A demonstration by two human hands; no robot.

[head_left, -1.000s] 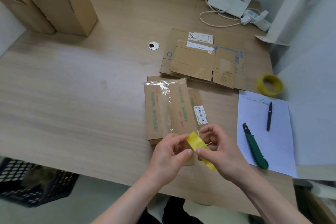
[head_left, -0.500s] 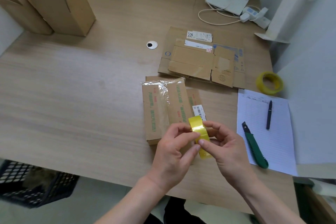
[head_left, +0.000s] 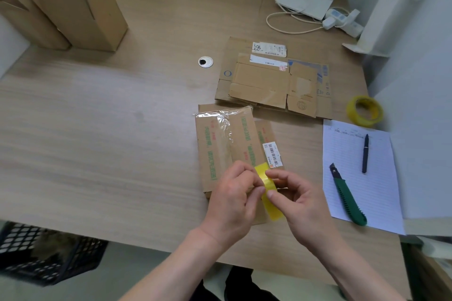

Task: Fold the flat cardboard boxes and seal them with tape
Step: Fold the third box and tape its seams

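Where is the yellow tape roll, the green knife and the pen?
yellow tape roll (head_left: 364, 111), head view, on its outer yellow band.
green knife (head_left: 348, 199), head view, middle of the green handle.
pen (head_left: 365, 153), head view, middle of its dark barrel.

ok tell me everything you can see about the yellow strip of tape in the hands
The yellow tape strip is a short cut piece, translucent and glossy, like plastic packing tape. It runs slanted, its upper end over the flat cardboard box near the barcode label, its lower end toward the table edge. The left hand pinches it from one side and the right hand from the other, near its middle. Whether it already sticks to the cardboard cannot be told. The roll lies apart.
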